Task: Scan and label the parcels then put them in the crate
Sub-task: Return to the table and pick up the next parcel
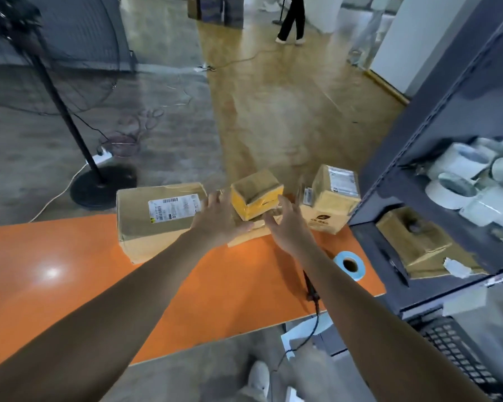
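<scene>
Bare workshop floor runs beyond an orange bench (pixel 70 271), with dark shelving (pixel 418 140) at the right. At the bench's far edge a large carton (pixel 145 224) lies left, a labelled parcel (pixel 331 204) right, and between them the small tape-wrapped parcel (pixel 256 195), atop a flat cardboard piece. Left hand (pixel 218 219) and right hand (pixel 288 221) flank it, fingers spread wide, holding nothing; contact is unclear. It looks light and stiff, its tape likely slick, so gripping opposite side faces seems best. A label roll (pixel 338 261) sits near right.
</scene>
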The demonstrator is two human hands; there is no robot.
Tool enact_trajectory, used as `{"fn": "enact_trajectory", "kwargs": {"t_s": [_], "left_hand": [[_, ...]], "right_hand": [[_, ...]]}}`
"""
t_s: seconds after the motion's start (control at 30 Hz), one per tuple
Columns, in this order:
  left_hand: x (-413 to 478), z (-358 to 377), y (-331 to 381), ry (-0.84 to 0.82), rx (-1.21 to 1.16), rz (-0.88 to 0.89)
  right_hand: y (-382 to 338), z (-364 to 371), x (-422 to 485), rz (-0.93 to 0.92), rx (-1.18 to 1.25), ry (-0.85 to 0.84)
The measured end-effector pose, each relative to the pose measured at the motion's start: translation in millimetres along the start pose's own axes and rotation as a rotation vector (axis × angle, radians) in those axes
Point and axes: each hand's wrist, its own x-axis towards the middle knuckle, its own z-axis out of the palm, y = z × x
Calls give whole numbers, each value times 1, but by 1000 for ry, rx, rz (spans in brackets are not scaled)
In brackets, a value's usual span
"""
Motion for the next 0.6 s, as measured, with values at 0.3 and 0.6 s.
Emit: {"fn": "enact_trajectory", "kwargs": {"t_s": [0.3, 0.6], "left_hand": [[86, 20, 27, -49, 55, -123], [100, 38, 31, -73, 36, -97]], "right_hand": [[34, -14, 75, -39, -15, -81], [38, -16, 77, -61, -6, -112]]}}
